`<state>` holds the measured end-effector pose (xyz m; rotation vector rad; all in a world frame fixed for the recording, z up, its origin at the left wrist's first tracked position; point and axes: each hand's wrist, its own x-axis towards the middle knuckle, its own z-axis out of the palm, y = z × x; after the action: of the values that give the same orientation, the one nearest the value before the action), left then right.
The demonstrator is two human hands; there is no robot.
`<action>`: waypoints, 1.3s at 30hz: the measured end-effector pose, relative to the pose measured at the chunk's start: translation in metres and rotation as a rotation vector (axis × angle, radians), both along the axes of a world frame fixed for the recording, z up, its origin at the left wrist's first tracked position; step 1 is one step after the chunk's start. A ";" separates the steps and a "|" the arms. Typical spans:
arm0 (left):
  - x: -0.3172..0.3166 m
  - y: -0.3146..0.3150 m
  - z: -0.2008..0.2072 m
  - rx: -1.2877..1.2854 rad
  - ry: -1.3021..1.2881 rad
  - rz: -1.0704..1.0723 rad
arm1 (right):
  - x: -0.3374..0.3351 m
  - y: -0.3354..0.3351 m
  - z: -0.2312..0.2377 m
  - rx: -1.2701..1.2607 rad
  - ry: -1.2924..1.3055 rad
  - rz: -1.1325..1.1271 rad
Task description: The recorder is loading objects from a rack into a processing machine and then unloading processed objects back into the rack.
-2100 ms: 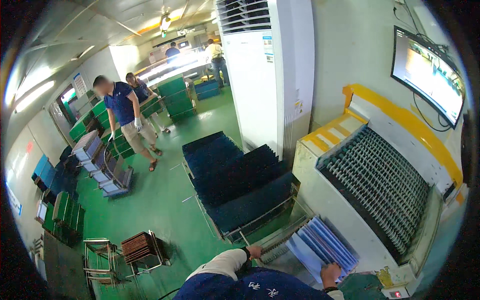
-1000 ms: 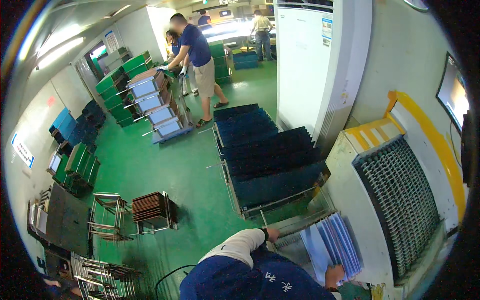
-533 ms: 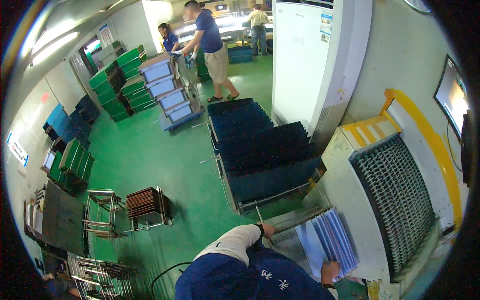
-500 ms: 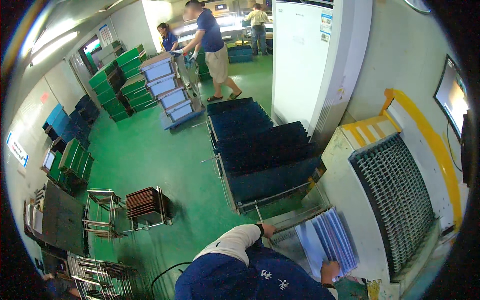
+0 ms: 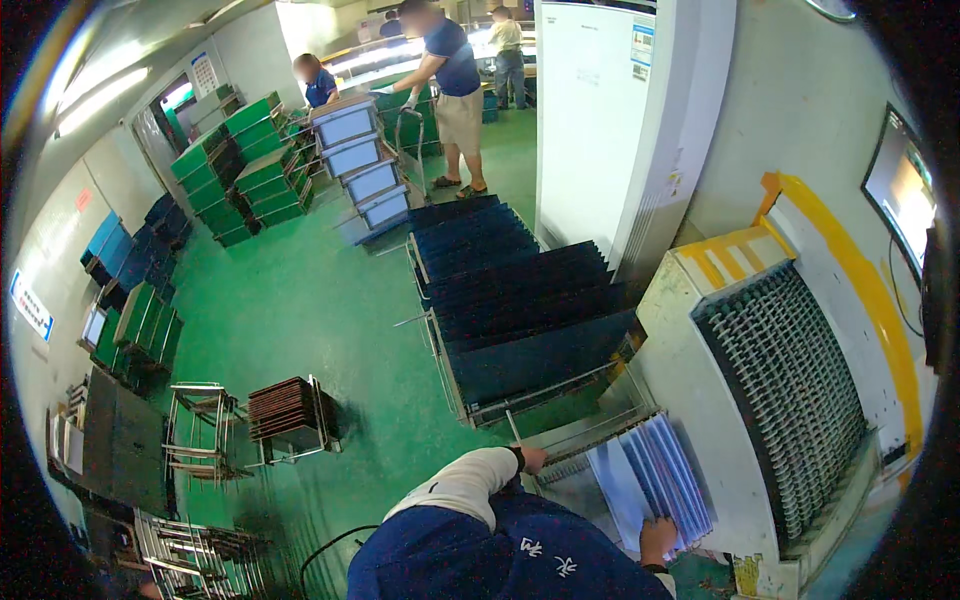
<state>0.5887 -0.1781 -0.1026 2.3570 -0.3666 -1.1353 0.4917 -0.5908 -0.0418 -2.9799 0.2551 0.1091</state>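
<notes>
My left hand (image 5: 534,460) is closed around the left end of a metal rack (image 5: 575,458), beside the rack's toothed edge. In that rack stand several thin pale-blue panels (image 5: 655,480), close together and leaning. My right hand (image 5: 657,538) is at the near edge of these panels, its fingers curled over a panel's edge. The fingertips are partly hidden there. Both forearms reach out from a dark blue top with white sleeves.
Dark panels fill large racks (image 5: 530,330) ahead. At right stands a machine with a roller conveyor (image 5: 785,400). A white cabinet (image 5: 595,130) is behind. Small racks (image 5: 293,415) stand on the green floor (image 5: 300,330) at left. A person (image 5: 455,80) handles a trolley of pale-blue boxes (image 5: 365,180).
The person at the back and the stacked trolley have shifted right and turned somewhat. My hands hold nearly the same places on the rack and panels. The whole view has shifted slightly.
</notes>
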 end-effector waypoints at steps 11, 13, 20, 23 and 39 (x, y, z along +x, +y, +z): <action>-0.003 0.001 -0.031 0.065 -0.090 0.007 | -0.002 -0.003 -0.014 -0.078 -0.026 -0.053; -0.001 0.005 -0.034 0.059 -0.006 0.017 | 0.000 -0.001 -0.017 -0.081 -0.070 -0.007; -0.007 0.004 -0.047 0.103 -0.182 -0.094 | 0.002 -0.012 -0.033 -0.128 0.009 0.054; -0.009 0.029 -0.063 0.005 -0.175 -0.170 | 0.002 0.001 -0.021 -0.063 -0.059 0.026; -0.010 0.035 -0.098 -0.286 -0.455 -0.279 | -0.003 0.012 0.004 -0.128 -0.070 -0.019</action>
<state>0.5789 -0.1432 -0.2011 2.3310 -0.9724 -0.5902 0.4889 -0.5791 -0.0377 -3.0993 0.2928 -0.0150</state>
